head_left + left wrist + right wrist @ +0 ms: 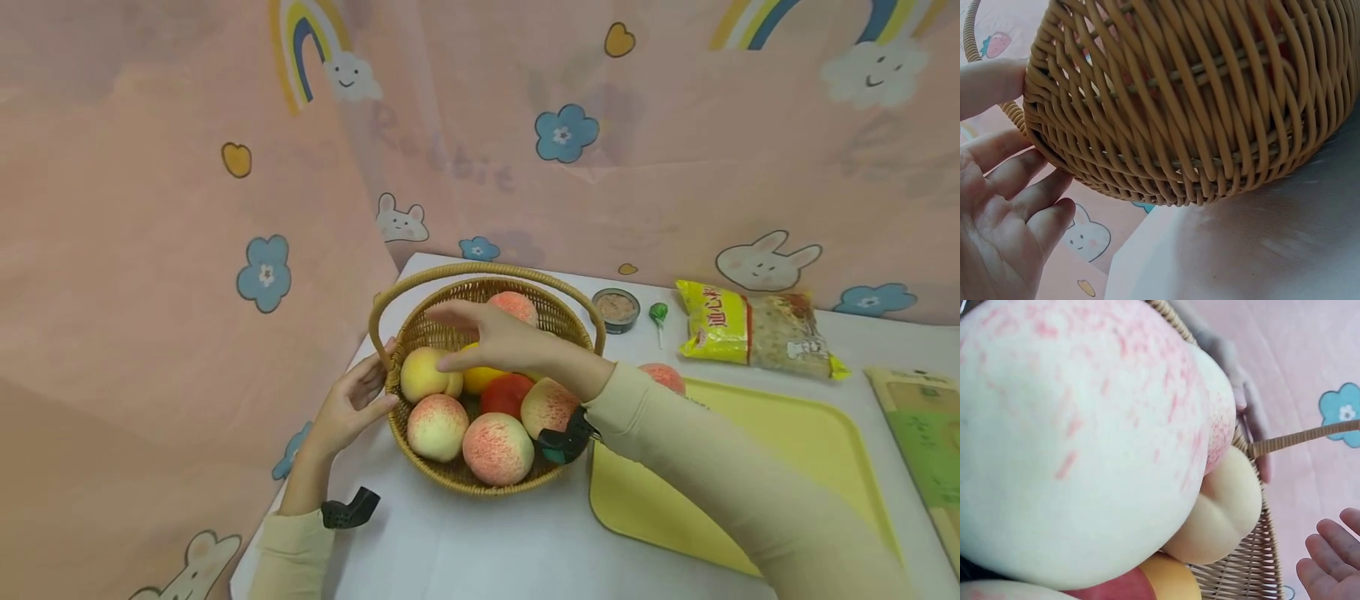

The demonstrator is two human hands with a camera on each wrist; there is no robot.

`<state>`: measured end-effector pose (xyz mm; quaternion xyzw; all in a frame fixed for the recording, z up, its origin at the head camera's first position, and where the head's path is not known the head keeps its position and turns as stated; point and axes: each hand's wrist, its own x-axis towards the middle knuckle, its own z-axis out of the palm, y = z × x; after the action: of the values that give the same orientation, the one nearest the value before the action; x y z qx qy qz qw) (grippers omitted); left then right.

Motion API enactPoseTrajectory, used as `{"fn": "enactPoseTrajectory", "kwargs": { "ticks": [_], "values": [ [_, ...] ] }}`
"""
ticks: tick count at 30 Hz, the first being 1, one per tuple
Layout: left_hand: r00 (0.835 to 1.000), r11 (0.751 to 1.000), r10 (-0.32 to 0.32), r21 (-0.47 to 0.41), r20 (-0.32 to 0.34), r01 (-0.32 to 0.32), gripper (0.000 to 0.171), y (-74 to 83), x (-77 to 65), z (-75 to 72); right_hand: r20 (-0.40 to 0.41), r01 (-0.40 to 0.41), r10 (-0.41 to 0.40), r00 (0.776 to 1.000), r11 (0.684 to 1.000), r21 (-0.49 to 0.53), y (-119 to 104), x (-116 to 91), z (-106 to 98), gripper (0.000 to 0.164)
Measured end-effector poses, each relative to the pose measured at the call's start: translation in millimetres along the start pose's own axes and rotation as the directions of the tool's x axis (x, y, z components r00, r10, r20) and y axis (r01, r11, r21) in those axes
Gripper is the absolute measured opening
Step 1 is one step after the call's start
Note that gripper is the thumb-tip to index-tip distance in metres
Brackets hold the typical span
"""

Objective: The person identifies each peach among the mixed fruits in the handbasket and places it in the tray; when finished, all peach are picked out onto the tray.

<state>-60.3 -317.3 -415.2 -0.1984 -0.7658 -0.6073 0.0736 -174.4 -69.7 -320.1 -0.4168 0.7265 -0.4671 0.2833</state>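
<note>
A wicker basket point(480, 492) with an arched handle point(487, 268) stands on the table's left part. Inside lie several pink-speckled peaches point(498, 448), a plain yellow peach point(427, 375), a red fruit point(506, 393) and a yellow fruit point(480, 381), partly covered by my right hand. My left hand point(348, 408) grips the basket's left side at the foot of the handle; in the left wrist view its thumb point(991, 87) and fingers meet the wicker wall. Under the handle, over the fruit, my right hand point(495, 333) reaches leftward with loose fingers and nothing in them.
Right of the basket, a yellow tray point(780, 417) lies partly beneath my right forearm, a peach point(663, 377) at its far left corner. Behind are an open tin point(617, 310), a green lollipop point(658, 315) and a yellow food bag point(757, 329). A green-labelled package point(926, 450) lies far right.
</note>
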Motion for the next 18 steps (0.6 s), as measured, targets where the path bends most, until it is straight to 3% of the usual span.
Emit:
{"fn": "enactPoseTrajectory", "kwargs": {
  "ticks": [11, 18],
  "values": [
    [0.999, 0.999, 0.04, -0.009, 0.009, -0.04, 0.063, -5.4, 1.1, -0.5, 0.07, -0.131, 0.135, 0.988, 0.99, -0.059, 10.4, 27.1, 1.7, 0.069],
    [0.999, 0.999, 0.049, 0.006, 0.005, -0.049, 0.062, -4.7, -0.1, 0.2, 0.122, -0.171, 0.173, 0.977, 0.985, -0.031, 19.0, 32.3, 6.0, 0.071]
  ]
}}
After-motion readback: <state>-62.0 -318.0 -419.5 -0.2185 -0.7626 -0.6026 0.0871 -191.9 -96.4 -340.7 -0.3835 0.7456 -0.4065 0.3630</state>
